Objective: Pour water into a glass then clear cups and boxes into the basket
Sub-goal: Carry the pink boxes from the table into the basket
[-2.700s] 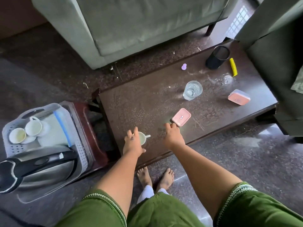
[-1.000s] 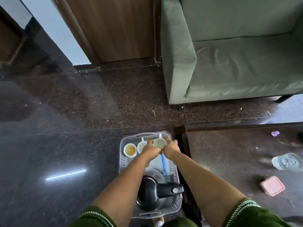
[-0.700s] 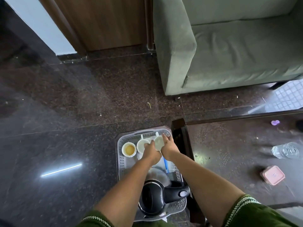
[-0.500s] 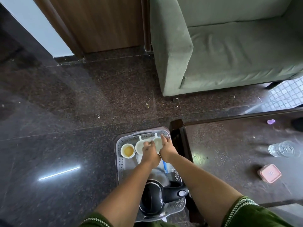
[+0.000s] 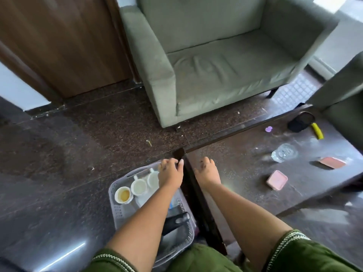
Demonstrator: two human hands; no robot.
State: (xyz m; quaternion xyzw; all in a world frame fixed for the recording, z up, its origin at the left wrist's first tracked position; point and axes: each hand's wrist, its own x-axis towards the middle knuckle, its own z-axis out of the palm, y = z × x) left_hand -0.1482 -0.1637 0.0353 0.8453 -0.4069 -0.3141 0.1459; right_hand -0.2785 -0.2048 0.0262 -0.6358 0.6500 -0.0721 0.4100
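Your left hand [image 5: 170, 174] sits over the far right corner of the basket [image 5: 115, 210], fingers loosely curled, nothing pinched. Your right hand [image 5: 207, 170] hovers over the near-left corner of the table [image 5: 245, 173], fingers spread, empty. The dark table edge runs between your two forearms; the basket stands just beside it on the floor side.

Basket contents: three cups in a row along the far end. Cup with brown residue [image 5: 123, 194] leftmost, white cup [image 5: 139, 187] in the middle, another white cup [image 5: 153, 178] touching your left hand's side. Black kettle handle [image 5: 176, 220] shows in the near half, partly hidden by your left forearm.

Table: pink box [image 5: 277, 180] nearest your right hand, with open surface between. Second pink box [image 5: 332, 162] further right, near the table's right edge. Glass [image 5: 284, 153] between and behind them. Black cup [image 5: 300, 121], yellow item [image 5: 317, 130] and small purple item [image 5: 268, 129] at the far end.

Surface dark wood, dusty, scuffed. Floor dark speckled stone, glossy. Green armchair [image 5: 216, 61] beyond, wooden door [image 5: 59, 42] to its left.
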